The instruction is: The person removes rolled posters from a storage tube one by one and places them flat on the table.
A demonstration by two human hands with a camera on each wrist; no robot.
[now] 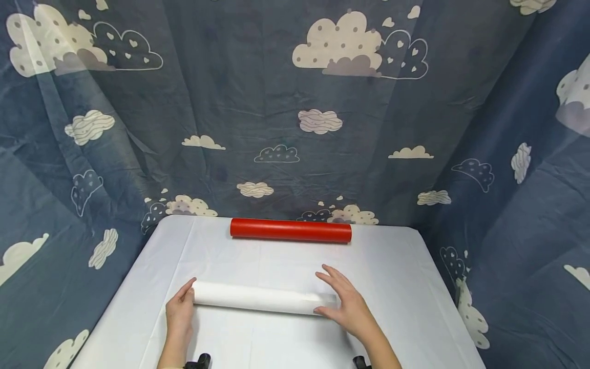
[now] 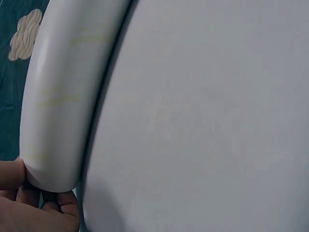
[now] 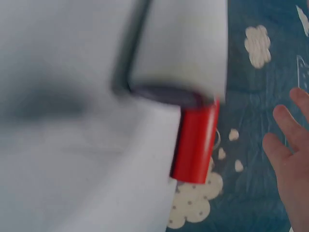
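Observation:
A white tube-shaped roll [image 1: 258,298] lies crosswise over the near half of the white table. At its left end, my left hand [image 1: 180,310] grips the rim; the left wrist view shows the fingers [image 2: 43,217] bent about that end of the roll [image 2: 63,96], which bears faint yellow marks. My right hand [image 1: 352,307] is by the opposite end, fingers spread and thumb close to the roll. In the right wrist view that hand [image 3: 297,169] stands apart from the roll's open end [image 3: 186,48], though whether the thumb touches it I cannot tell.
A red roll [image 1: 290,230] lies along the far edge of the white-covered table [image 1: 207,251]. Dark blue cloth [image 1: 258,102] with a cloud pattern hangs behind the table and on both sides.

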